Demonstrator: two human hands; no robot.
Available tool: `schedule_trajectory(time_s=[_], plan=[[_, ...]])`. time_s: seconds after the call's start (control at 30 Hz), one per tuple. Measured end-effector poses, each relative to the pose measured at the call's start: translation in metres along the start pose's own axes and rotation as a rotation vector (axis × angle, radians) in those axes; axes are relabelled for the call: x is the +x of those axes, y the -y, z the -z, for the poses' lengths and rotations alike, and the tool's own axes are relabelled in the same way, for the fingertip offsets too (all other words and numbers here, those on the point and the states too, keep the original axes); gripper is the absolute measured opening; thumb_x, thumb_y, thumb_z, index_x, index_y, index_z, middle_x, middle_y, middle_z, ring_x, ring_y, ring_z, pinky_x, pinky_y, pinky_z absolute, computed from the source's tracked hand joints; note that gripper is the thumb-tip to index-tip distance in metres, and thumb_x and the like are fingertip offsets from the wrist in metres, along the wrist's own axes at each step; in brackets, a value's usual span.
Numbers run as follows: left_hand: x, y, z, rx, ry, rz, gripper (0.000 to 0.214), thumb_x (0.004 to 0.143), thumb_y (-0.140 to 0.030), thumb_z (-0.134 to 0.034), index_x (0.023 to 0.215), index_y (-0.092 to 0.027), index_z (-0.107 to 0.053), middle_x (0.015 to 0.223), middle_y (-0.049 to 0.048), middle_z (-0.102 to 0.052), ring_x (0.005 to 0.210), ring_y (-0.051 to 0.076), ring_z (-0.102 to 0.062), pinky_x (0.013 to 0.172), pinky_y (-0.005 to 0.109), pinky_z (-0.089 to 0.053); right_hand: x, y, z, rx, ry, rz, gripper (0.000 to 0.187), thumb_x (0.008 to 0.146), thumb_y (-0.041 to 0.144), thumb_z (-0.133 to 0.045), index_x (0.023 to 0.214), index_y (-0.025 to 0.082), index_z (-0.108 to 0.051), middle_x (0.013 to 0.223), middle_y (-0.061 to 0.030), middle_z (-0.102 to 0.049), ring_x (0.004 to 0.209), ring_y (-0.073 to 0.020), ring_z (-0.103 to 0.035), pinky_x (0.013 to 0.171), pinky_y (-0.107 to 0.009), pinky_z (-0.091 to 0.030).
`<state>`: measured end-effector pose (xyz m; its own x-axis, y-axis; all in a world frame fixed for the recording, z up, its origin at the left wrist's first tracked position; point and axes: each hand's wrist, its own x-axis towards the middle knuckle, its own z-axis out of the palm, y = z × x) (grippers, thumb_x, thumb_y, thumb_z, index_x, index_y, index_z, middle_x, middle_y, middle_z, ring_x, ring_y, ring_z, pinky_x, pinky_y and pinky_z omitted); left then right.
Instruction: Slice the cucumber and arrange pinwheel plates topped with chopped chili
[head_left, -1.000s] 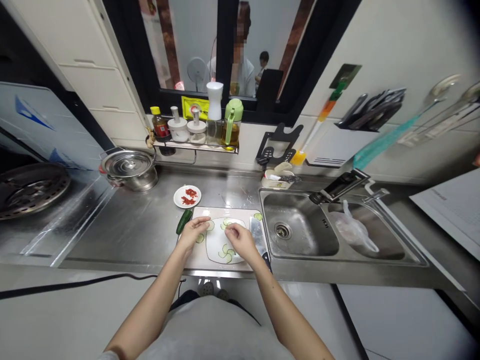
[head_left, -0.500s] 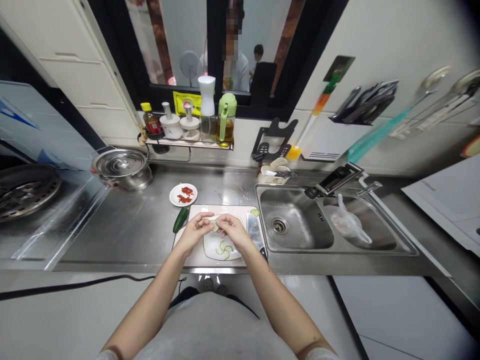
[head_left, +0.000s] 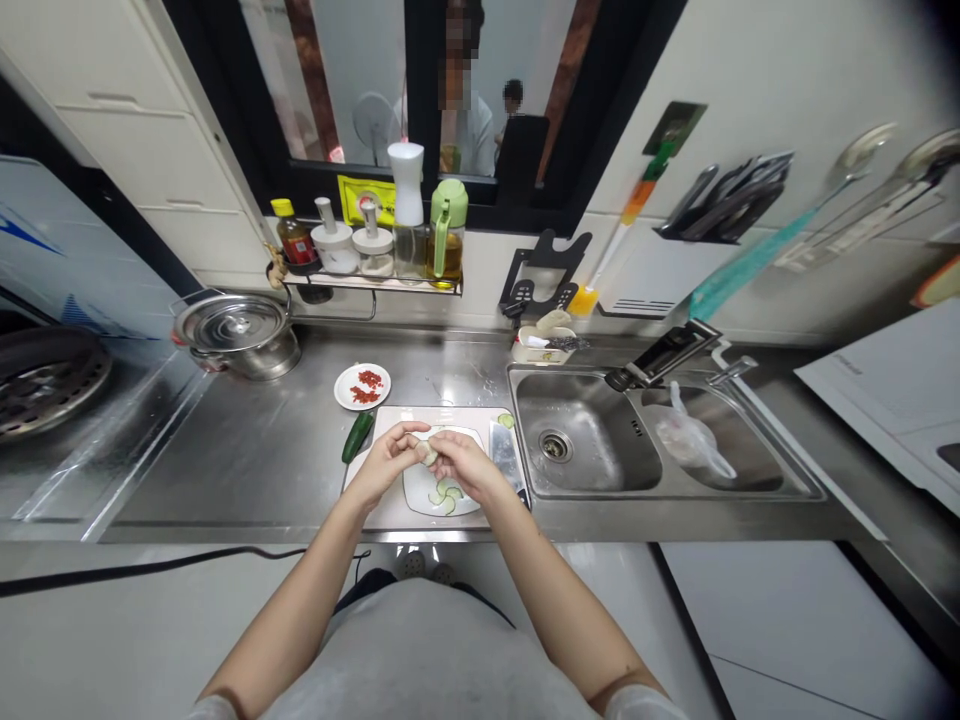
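Above a white plate (head_left: 417, 497), my left hand (head_left: 386, 464) and my right hand (head_left: 466, 464) are closed at the fingertips on thin cucumber slices (head_left: 428, 455) between them. More cucumber slices (head_left: 447, 497) lie on the plate in a curved, pinwheel-like pattern. The plate rests on a pale cutting board (head_left: 382, 518). Right of the plate, a cleaver (head_left: 507, 452) lies flat on the board, its handle partly behind my right forearm. A single cucumber slice (head_left: 505, 421) sits at the board's far right corner. Left of the board is a piece of cucumber (head_left: 358, 437) with dark green skin.
A small plate (head_left: 341, 387) with chopped red bits stands behind the cucumber piece. To the right is a double sink (head_left: 592, 440) with a plastic bag (head_left: 691, 440) in one basin. A lidded pot (head_left: 244, 340) stands back left, and a seasoning rack (head_left: 375, 280) hangs on the wall.
The slices between my fingertips have tilted and show more of their pale faces. My hands stay over the plate. The whole view has shifted slightly.
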<state>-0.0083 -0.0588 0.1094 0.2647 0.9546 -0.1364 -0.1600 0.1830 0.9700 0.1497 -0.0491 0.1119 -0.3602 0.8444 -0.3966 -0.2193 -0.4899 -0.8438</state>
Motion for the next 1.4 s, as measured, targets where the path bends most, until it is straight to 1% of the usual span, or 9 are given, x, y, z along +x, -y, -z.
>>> schedule_trajectory(time_s=[0.2, 0.33, 0.53, 0.73, 0.87, 1.0, 1.07, 1.27, 1.4], plan=[[0.001, 0.008, 0.005, 0.213, -0.093, -0.053, 0.026, 0.073, -0.039, -0.069, 0.084, -0.016, -0.063, 0.074, 0.0020, -0.062, 0.072, 0.013, -0.056, 0.072, 0.025, -0.043, 0.001, -0.002, 0.003, -0.165, -0.023, 0.103, 0.032, 0.067, 0.045, -0.072, 0.075, 0.017, -0.058, 0.056, 0.0034, -0.057, 0.050, -0.0077, -0.050, 0.047, -0.019, -0.038], [-0.001, 0.002, 0.007, 0.377, -0.097, -0.159, 0.022, 0.075, -0.039, -0.066, 0.079, -0.017, -0.064, 0.075, 0.0017, -0.063, 0.074, 0.014, -0.055, 0.075, 0.026, -0.043, 0.002, -0.004, 0.004, -0.206, -0.018, 0.078, 0.031, 0.070, 0.046, -0.069, 0.073, 0.017, -0.058, 0.052, 0.0041, -0.054, 0.048, -0.0078, -0.049, 0.044, -0.018, -0.035], [-0.002, -0.002, 0.010, 0.582, -0.090, -0.255, 0.020, 0.080, -0.038, -0.059, 0.081, -0.019, -0.065, 0.077, 0.0023, -0.065, 0.076, 0.016, -0.056, 0.076, 0.027, -0.043, 0.004, -0.004, 0.003, -0.160, 0.001, -0.005, 0.030, 0.070, 0.044, -0.069, 0.070, 0.017, -0.056, 0.051, 0.0036, -0.054, 0.045, -0.0071, -0.047, 0.041, -0.017, -0.034], [-0.004, -0.004, 0.010, 0.913, -0.105, -0.264, 0.021, 0.086, -0.036, -0.053, 0.084, -0.022, -0.068, 0.086, 0.0045, -0.069, 0.089, 0.021, -0.057, 0.091, 0.035, -0.035, 0.005, -0.005, 0.004, -0.060, -0.003, -0.107, 0.024, 0.068, 0.036, -0.069, 0.070, 0.017, -0.056, 0.048, 0.0043, -0.052, 0.042, -0.0068, -0.046, 0.039, -0.017, -0.033], [-0.006, -0.002, 0.009, 0.973, -0.105, -0.317, 0.022, 0.088, -0.034, -0.051, 0.087, -0.023, -0.070, 0.095, 0.0050, -0.068, 0.096, 0.021, -0.056, 0.094, 0.035, -0.033, 0.003, -0.004, 0.005, -0.012, -0.014, -0.167, 0.021, 0.068, 0.031, -0.069, 0.072, 0.017, -0.054, 0.049, 0.0039, -0.053, 0.044, -0.0084, -0.050, 0.041, -0.017, -0.035], [-0.005, 0.007, 0.008, 0.881, -0.138, -0.365, 0.020, 0.085, -0.035, -0.055, 0.086, -0.023, -0.070, 0.091, 0.0049, -0.066, 0.092, 0.020, -0.057, 0.088, 0.032, -0.037, 0.003, -0.005, 0.008, -0.026, -0.022, -0.179, 0.019, 0.070, 0.032, -0.068, 0.073, 0.017, -0.055, 0.052, 0.0038, -0.053, 0.046, -0.0075, -0.049, 0.041, -0.016, -0.035], [-0.004, 0.012, 0.008, 0.780, -0.154, -0.333, 0.019, 0.082, -0.038, -0.059, 0.088, -0.023, -0.070, 0.088, 0.0046, -0.066, 0.087, 0.019, -0.057, 0.082, 0.030, -0.040, 0.004, -0.006, 0.009, -0.051, -0.028, -0.169, 0.019, 0.071, 0.033, -0.067, 0.074, 0.017, -0.056, 0.054, 0.0038, -0.053, 0.047, -0.0071, -0.049, 0.040, -0.015, -0.034], [-0.001, 0.033, 0.010, 0.259, -0.174, 0.054, 0.049, 0.074, -0.052, -0.064, 0.107, -0.016, -0.064, 0.063, -0.0005, -0.060, 0.056, 0.011, -0.050, 0.055, 0.022, -0.036, 0.016, -0.012, 0.015, -0.204, -0.104, -0.089, 0.020, 0.073, 0.034, -0.066, 0.071, 0.019, -0.053, 0.053, 0.0044, -0.051, 0.047, -0.0073, -0.047, 0.037, -0.015, -0.028], [0.005, 0.041, 0.013, -0.002, -0.141, 0.312, 0.057, 0.075, -0.058, -0.059, 0.113, -0.016, -0.060, 0.075, 0.0039, -0.067, 0.052, 0.007, -0.051, 0.046, 0.017, -0.027, 0.025, -0.018, 0.021, -0.315, -0.098, -0.033, 0.019, 0.075, 0.034, -0.063, 0.069, 0.018, -0.054, 0.050, 0.0046, -0.051, 0.045, -0.0070, -0.046, 0.038, -0.015, -0.026]])
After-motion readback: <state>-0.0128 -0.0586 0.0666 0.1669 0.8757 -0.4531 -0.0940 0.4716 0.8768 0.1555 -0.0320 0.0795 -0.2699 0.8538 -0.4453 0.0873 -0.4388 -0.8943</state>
